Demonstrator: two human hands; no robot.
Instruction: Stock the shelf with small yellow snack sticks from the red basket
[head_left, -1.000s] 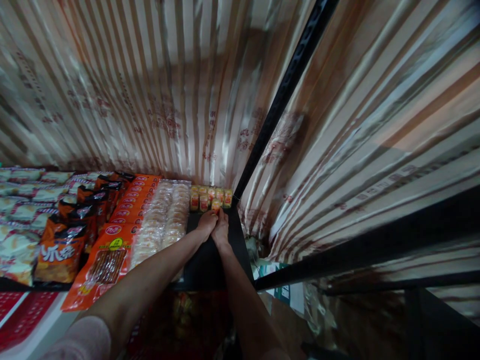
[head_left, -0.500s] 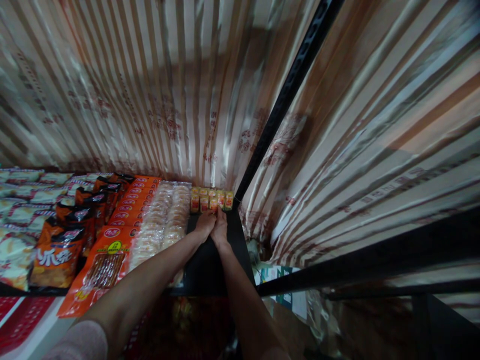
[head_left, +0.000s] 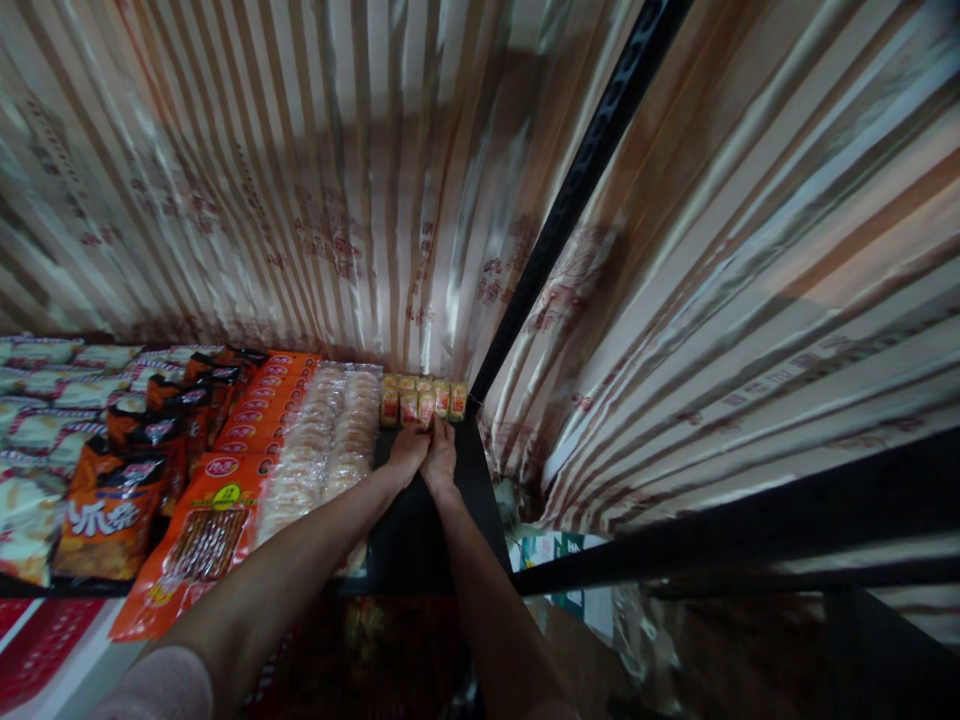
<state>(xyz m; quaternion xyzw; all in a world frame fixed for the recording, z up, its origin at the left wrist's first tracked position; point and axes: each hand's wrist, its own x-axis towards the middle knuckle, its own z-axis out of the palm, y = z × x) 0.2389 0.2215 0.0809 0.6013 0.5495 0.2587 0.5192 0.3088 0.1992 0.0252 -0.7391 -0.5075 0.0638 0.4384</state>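
Small yellow-and-red packets (head_left: 388, 405) stand in two short rows at the back of the black shelf (head_left: 420, 545). My left hand (head_left: 409, 448) and my right hand (head_left: 440, 458) meet in front of them. Fingers of both hands are drawn together at the lower edge of a middle front packet (head_left: 425, 405). The undersides of the fingers are hidden, and the dim light blurs the grip. Just left of my left hand lie clear-wrapped round pale snacks (head_left: 352, 415) in two long rows.
Orange snack packs (head_left: 217, 530), orange-and-black bags (head_left: 112, 515) and pale bags (head_left: 34, 430) fill the shelf's left. A black slotted post (head_left: 570, 200) rises at the back right corner, before a striped plastic-like sheet (head_left: 360, 170). A black bar (head_left: 712, 530) runs off to the right.
The view has shifted very slightly. My hands stay at the front of the packets, with the right fingers moved a touch.
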